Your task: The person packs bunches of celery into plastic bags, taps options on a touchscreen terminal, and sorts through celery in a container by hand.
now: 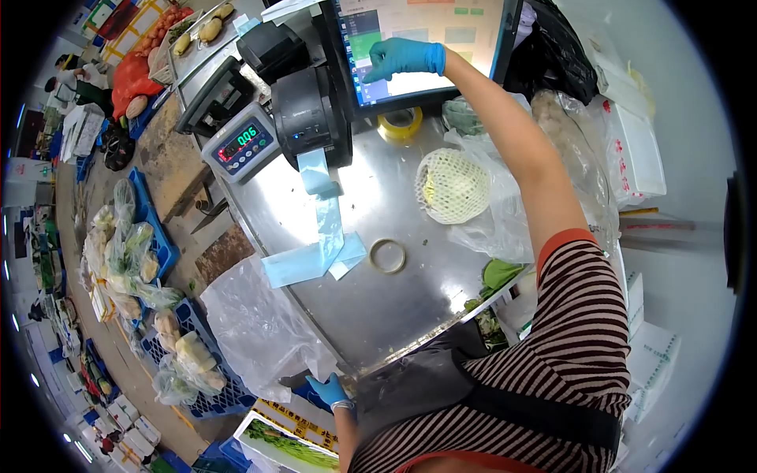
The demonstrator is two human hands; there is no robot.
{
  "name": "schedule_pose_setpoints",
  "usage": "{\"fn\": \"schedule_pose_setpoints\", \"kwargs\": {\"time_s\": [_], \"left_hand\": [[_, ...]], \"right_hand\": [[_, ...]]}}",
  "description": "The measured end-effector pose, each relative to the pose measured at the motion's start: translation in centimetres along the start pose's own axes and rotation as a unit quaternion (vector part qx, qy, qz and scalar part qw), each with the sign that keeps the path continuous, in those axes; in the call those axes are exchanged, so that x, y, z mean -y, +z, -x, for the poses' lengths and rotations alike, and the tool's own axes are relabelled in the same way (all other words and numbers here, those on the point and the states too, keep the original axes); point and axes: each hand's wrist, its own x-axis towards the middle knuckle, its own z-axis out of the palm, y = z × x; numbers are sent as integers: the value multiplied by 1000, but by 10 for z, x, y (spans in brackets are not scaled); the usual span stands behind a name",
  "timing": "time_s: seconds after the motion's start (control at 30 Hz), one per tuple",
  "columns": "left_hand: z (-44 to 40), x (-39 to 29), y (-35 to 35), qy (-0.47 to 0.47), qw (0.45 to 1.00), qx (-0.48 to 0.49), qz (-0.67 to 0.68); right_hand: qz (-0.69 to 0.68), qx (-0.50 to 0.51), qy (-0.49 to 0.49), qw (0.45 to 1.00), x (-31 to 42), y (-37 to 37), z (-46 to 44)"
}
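My right hand (406, 60), in a blue glove, reaches across to the lit touchscreen (432, 22). Its fingers are slightly bent and apart at the left part of the display, with nothing in them. Low in the view, my left hand (329, 392), also gloved in blue, is closed at the edge of a clear plastic bag (264, 323) that hangs beside the metal table (355, 315). A black label printer (309, 114) feeds a strip of pale blue labels (329, 229) onto the tabletop. Next to it, the scale display (243, 143) reads 0.06.
A foam-netted round item (452, 186), a yellow tape roll (400, 124), a tape ring (387, 256) and green leaves (500, 273) lie on the table. Blue crates (213, 394) with bagged produce stand left. A foam box (288, 441) of greens sits below.
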Motion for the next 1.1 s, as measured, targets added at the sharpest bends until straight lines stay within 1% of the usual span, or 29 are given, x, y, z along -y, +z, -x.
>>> {"fn": "schedule_pose_setpoints", "kwargs": {"time_s": [0.1, 0.2, 0.23, 0.3, 0.33, 0.37, 0.43, 0.53, 0.63, 0.73, 0.8, 0.93, 1.03, 1.07, 1.1], "left_hand": [[-16, 19, 4, 56, 997, 22, -39], [-17, 19, 5, 29, 999, 24, -34], [-16, 20, 5, 16, 999, 22, -17], [-13, 23, 4, -9, 1000, 14, 17], [-13, 30, 4, -19, 999, 15, 42], [-14, 35, 3, -12, 1000, 17, 13], [-23, 59, -2, 2, 999, 22, -48], [-15, 62, -1, 29, 993, -26, -115], [-5, 39, -5, -41, 997, 20, -66], [-6, 33, -3, -40, 998, 33, -28], [-9, 34, -3, -39, 999, 34, -7], [-11, 30, 1, -61, 997, 34, -21], [-7, 22, 5, -72, 997, 32, 11], [-6, 18, 5, -68, 997, 32, 7], [-6, 20, 6, -64, 997, 33, 4]], "right_hand": [[-3, -18, -1, 1000, 3, -7, 8], [-36, -40, 7, 998, 12, 1, 27], [-24, -30, 26, 999, 17, 6, 36], [-13, -44, 19, 999, 18, 28, 49], [-19, -23, 39, 999, 18, 38, 53], [-44, 6, 45, 998, 5, 51, 52], [17, 30, 32, 999, -16, 76, 46], [54, 63, 21, 996, -41, 98, 30], [70, 41, 16, 997, -49, 98, 17], [6, 78, 116, 990, -28, 80, 14], [17, 67, 86, 994, -19, 74, 13], [51, 50, 50, 996, -19, 63, 7], [61, 19, 32, 997, -15, 52, 10], [44, 27, 53, 997, -12, 46, 10], [49, 13, 48, 998, -10, 44, 11]]}}
